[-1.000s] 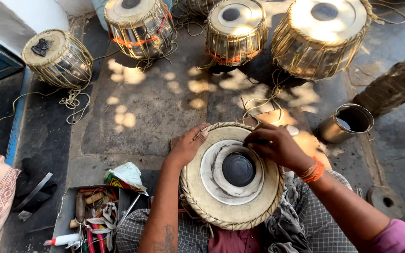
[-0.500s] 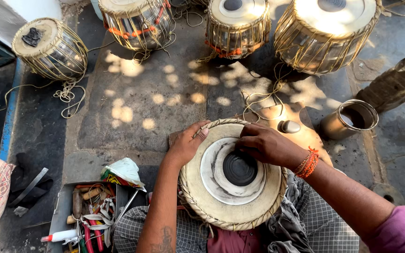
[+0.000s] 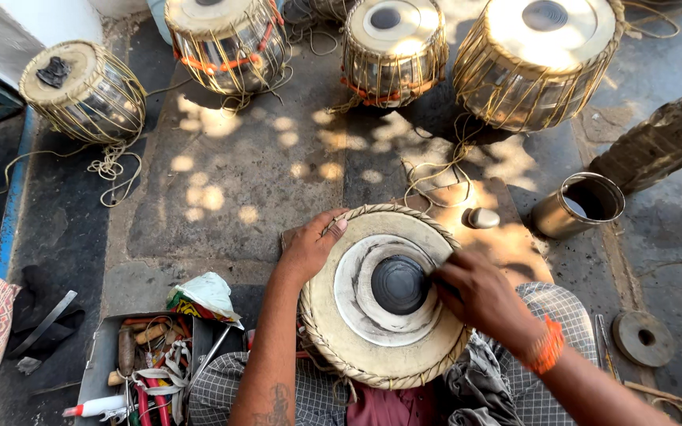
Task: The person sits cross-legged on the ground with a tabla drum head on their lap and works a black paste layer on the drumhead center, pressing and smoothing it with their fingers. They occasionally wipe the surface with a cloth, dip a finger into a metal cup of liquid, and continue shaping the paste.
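Observation:
A round drum head (image 3: pixel 357 339) with a braided rim and a black centre patch (image 3: pixel 399 285) rests on my lap. My left hand (image 3: pixel 309 246) grips its upper left rim, fingers curled over the braid. My right hand (image 3: pixel 477 296) lies on the skin at the right edge of the black patch, fingertips pressed against it. I cannot tell whether those fingers pinch anything. An orange thread band circles my right wrist (image 3: pixel 546 347).
Several laced drums stand on the stone floor ahead (image 3: pixel 82 88) (image 3: pixel 226 35) (image 3: pixel 395 47) (image 3: pixel 542 59). A metal cup (image 3: pixel 578 207), a smooth stone (image 3: pixel 483 218), a red-capped bottle (image 3: pixel 661 142) and a metal disc (image 3: pixel 642 338) lie right. A tool tray (image 3: pixel 148 371) sits at lower left.
My right hand slid from the far rim down to the right edge of the black patch. My left hand kept its grip on the rim.

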Tool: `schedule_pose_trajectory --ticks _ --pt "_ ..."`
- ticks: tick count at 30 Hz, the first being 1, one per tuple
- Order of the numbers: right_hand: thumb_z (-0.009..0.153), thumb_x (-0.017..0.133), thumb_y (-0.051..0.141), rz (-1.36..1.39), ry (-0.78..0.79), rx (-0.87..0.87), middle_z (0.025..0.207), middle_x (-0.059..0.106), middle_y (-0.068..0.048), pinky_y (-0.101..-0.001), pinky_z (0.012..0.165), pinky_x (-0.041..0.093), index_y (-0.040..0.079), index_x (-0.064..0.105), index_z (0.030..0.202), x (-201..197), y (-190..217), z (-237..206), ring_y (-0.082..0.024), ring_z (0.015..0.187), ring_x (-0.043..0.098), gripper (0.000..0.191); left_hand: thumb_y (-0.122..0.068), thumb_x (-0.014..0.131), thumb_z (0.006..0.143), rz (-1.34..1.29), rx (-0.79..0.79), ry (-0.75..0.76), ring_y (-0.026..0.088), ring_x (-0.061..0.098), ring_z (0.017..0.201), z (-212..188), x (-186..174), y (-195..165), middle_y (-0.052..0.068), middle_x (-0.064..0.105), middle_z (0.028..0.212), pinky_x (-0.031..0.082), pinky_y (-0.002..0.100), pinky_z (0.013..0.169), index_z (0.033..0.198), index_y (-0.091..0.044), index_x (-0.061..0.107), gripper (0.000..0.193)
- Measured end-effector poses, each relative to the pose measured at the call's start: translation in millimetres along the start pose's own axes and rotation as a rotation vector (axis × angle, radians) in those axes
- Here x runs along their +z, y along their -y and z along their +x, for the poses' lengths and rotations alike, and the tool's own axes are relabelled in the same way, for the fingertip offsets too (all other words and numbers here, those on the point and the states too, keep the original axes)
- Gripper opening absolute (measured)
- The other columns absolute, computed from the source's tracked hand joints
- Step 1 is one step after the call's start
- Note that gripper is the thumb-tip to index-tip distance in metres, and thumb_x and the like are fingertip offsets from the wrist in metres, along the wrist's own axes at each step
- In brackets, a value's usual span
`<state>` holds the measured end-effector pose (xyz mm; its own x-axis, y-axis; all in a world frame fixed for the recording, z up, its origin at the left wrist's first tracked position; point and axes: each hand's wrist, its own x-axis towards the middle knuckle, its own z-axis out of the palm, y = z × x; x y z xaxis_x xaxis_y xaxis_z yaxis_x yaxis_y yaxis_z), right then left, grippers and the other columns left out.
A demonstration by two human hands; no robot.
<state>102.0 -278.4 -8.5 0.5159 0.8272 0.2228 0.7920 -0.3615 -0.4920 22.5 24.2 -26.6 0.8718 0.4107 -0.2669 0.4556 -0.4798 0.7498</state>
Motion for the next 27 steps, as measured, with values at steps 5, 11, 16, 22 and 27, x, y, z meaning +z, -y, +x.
schedule_pose_trajectory --ticks 5,11,16,22,27 --pt "0.079 0.077 0.013 0.274 -0.079 0.012 0.095 0.067 -0.008 -0.0380 0.076 0.056 0.011 0.076 0.096 18.2 43.5 -38.2 -0.028 0.089 0.068 0.017 -0.062 0.052 0.093 0.069 -0.023 -0.063 0.034 0.061 0.128 23.8 -2.1 22.1 0.011 0.064 0.139 0.046 0.048 0.105 0.139 -0.026 0.062 0.058" --pt "0.083 0.077 0.012 0.319 -0.368 -0.009 0.098 0.069 -0.008 -0.0354 0.075 0.057 0.010 0.077 0.098 48.2 44.5 4.7 -0.026 0.088 0.071 0.015 -0.058 0.048 0.101 0.168 -0.181 -0.207 0.042 0.062 0.123 18.6 -18.6 42.2 0.019 0.070 0.130 0.050 0.048 0.102 0.134 -0.015 0.067 0.057" --pt "0.087 0.077 0.015 0.465 -0.268 0.022 0.099 0.071 -0.005 -0.0330 0.078 0.056 0.007 0.075 0.101 33.8 -16.3 39.6 -0.019 0.090 0.071 0.016 -0.069 0.044 0.100 0.363 -0.387 -0.161 0.035 0.054 0.135 7.3 -27.3 33.8 0.012 0.058 0.144 0.038 0.053 0.110 0.142 -0.016 0.056 0.069" --pt "0.090 0.075 0.015 0.658 -0.164 0.099 0.097 0.068 -0.002 -0.0300 0.080 0.053 0.005 0.074 0.102 25.0 -44.5 34.7 -0.014 0.091 0.065 0.016 -0.055 0.056 0.095 -0.224 0.146 0.020 0.028 0.055 0.139 25.9 -12.4 17.5 0.011 0.060 0.147 0.041 0.040 0.112 0.147 -0.019 0.056 0.063" --pt "0.087 0.077 0.017 0.419 -0.158 0.230 0.094 0.071 -0.005 -0.0309 0.077 0.055 0.008 0.076 0.101 14.7 -45.8 30.1 -0.016 0.084 0.068 0.017 -0.045 0.057 0.097 -0.060 0.077 0.011 0.027 0.058 0.134 7.2 4.0 14.9 0.010 0.064 0.143 0.042 0.036 0.110 0.146 -0.025 0.058 0.053"
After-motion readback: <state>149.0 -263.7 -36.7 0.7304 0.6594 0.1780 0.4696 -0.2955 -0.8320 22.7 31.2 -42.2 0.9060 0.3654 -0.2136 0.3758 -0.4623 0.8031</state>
